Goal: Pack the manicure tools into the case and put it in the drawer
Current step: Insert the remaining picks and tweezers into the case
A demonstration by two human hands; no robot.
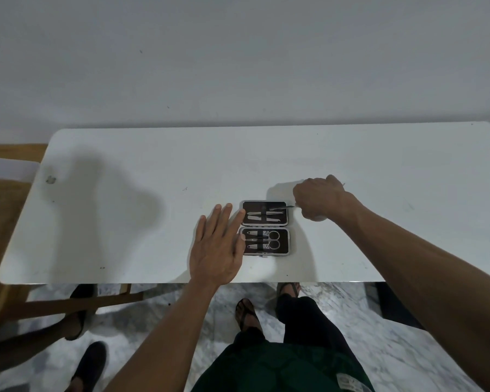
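One head-worn wide-angle view looks steeply down from above at the white table, fairly near

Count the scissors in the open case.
2: both scissors sit in the near half of the case, one behind the other, ring handles to the right. None visible in the far half.
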